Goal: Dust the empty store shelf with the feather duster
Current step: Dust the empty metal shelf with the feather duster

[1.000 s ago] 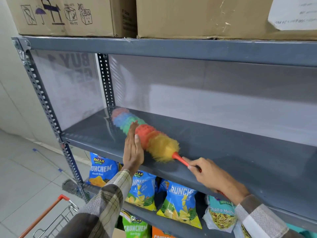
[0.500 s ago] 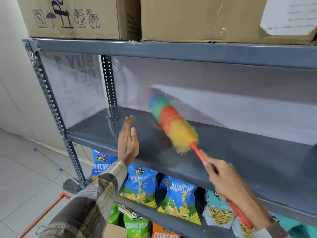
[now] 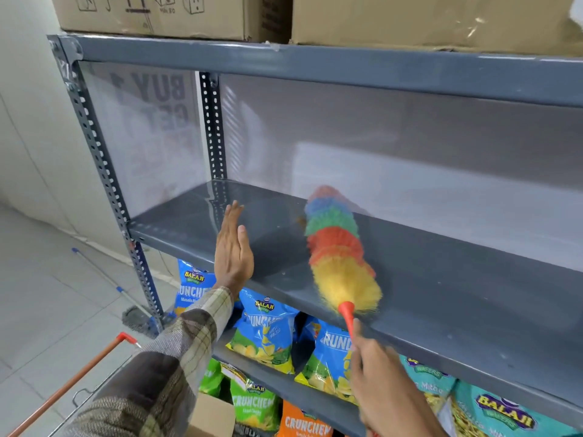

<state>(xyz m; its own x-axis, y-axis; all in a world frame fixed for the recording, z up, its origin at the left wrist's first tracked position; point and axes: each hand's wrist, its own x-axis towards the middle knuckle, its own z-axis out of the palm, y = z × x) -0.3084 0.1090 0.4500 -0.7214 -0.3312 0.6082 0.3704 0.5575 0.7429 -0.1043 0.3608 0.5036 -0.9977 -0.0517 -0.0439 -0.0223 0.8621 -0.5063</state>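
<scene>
Head view looks forward and down at your two hands working on the grey metal store shelf (image 3: 441, 279), whose flat deck carries nothing but the fluffy rainbow-banded feather duster (image 3: 339, 247). Your right hand (image 3: 383, 383) is closed around the duster's orange-red plastic handle (image 3: 347, 316), low in the picture and in front of the shelf's front edge, with the index finger laid along the handle toward the head. The duster head lies on the deck, its yellow end near the front lip and its red, green, blue and pink bands running back toward the translucent rear panel (image 3: 410, 152). Your left hand (image 3: 233, 250) is open and flat, fingers together and pointing up and back, held edge-on over the left part of the deck; it grips nothing, and you cannot tell whether its heel touches the shelf lip. It stands well to the left of the duster, with bare grey deck between them. Your plaid shirt sleeve (image 3: 189, 335) reaches up from the lower left. Above, brown cardboard boxes (image 3: 410, 20) sit on the upper shelf. Below, blue snack bags (image 3: 268, 329) stand in a row on the lower shelf. An orange-handled wire basket (image 3: 79, 376) shows at the bottom left, over the pale tiled floor (image 3: 47, 294).
</scene>
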